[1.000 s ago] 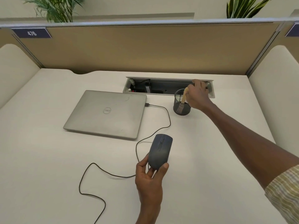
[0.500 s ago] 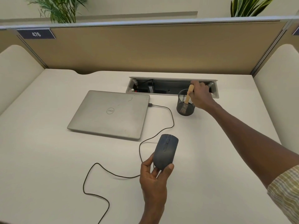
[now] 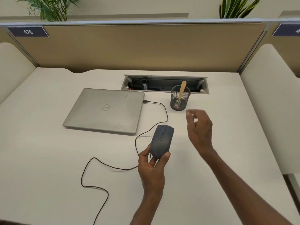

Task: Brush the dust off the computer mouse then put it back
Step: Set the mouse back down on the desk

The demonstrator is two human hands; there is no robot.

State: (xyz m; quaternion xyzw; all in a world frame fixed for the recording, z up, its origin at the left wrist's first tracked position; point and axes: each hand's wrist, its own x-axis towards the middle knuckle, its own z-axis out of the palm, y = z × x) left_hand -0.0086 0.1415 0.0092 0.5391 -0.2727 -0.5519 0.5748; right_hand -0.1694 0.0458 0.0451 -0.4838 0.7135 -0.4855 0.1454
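Observation:
My left hand (image 3: 151, 169) holds a dark grey wired computer mouse (image 3: 161, 141) just above the white desk, fingers wrapped around its near end. The mouse's black cable (image 3: 100, 163) loops over the desk and runs up to the laptop's side. A brush with a wooden handle (image 3: 182, 90) stands upright in a black mesh cup (image 3: 179, 100) at the back. My right hand (image 3: 199, 130) hovers to the right of the mouse, in front of the cup, fingers loosely curled and holding nothing.
A closed silver laptop (image 3: 105, 111) lies left of the mouse. Behind the cup is an open cable tray (image 3: 164, 84) sunk in the desk. A tan partition (image 3: 146, 47) closes the back, with cream side panels left and right.
My right hand has let go of the brush, which now stands in the mesh cup, and has drawn back towards the mouse. My left hand still holds the mouse.

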